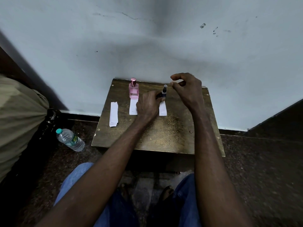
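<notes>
On a small brown wooden table against the wall, my left hand grips the base of a small dark spray bottle, which stands upright without a cap. My right hand hovers just right of and above the bottle's nozzle, fingers loosely curled and holding nothing that I can see. A pink perfume bottle with a pink cap stands at the back. One white paper strip lies in front of it. Another white strip lies in front of the dark bottle.
A stack of white paper strips lies on the table's left side. A plastic water bottle lies on the dark floor to the left, beside a draped beige cloth. My knees in blue jeans are below the table.
</notes>
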